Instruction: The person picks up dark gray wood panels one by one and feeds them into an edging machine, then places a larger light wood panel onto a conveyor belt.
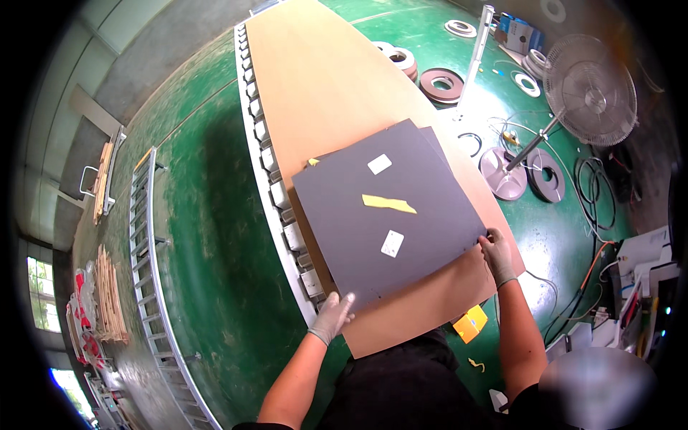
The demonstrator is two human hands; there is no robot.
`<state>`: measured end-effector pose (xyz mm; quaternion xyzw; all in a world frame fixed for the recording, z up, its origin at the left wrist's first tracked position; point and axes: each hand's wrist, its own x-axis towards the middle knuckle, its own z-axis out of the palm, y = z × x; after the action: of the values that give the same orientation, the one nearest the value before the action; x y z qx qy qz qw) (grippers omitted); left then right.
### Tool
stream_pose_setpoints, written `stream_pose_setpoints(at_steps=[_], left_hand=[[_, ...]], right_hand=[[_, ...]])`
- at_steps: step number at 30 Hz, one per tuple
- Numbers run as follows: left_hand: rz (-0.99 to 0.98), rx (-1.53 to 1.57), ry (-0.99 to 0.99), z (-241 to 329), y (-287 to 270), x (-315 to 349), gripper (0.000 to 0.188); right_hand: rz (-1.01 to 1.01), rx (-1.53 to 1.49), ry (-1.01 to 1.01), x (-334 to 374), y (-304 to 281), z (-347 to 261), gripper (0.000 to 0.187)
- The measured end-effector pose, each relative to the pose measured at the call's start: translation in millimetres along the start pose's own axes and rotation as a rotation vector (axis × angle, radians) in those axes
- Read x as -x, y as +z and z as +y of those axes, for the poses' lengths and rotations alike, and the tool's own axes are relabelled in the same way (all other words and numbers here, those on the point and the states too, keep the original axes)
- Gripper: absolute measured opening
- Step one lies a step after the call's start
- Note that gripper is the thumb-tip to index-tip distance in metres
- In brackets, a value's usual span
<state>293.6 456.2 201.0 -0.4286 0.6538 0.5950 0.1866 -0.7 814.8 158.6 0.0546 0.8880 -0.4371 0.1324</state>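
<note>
A dark grey square panel (423,251) lies at an angle in front of me, with two white labels (392,244) and a strip of yellow tape (388,204) on its face. Part of another dark panel (435,143) sticks out under its far right edge. My left hand (332,317), in a thin pale glove, holds the near left corner, thumb on top. At the near right corner my right hand (498,254), gloved too, grips the edge; its fingers underneath are hidden. Beneath the panels are brown cardboard sheets (416,312).
The long brown board (315,64) rests on a roller conveyor (261,132). A second roller track (154,287) stands to the left. On the right are a pedestal fan (591,89), edging-band rolls (441,84), loose cables (595,193) and a yellow box (470,324) on the green floor.
</note>
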Motion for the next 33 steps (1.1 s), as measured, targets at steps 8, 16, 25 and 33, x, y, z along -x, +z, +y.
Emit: stream_pose_setpoints(at_steps=[8,16,25,33], left_hand=[[-0.061,-0.528,0.094,-80,-6,60,0.079],[-0.016,0.373,0.081,-59,-41,29,0.056],[0.138,0.366,0.281,-25,-62,2,0.047],[0.230,0.436,0.257,-60,-43,26,0.045]], right_hand=[[-0.096,0.005,0.119,113,-28,46,0.023],[-0.287,-0.237,0.281,168,-21,39,0.042],[-0.736,-0.356,0.466,218,-35,31,0.053],[-0.285,-0.254,0.279,281,-19,15,0.056]])
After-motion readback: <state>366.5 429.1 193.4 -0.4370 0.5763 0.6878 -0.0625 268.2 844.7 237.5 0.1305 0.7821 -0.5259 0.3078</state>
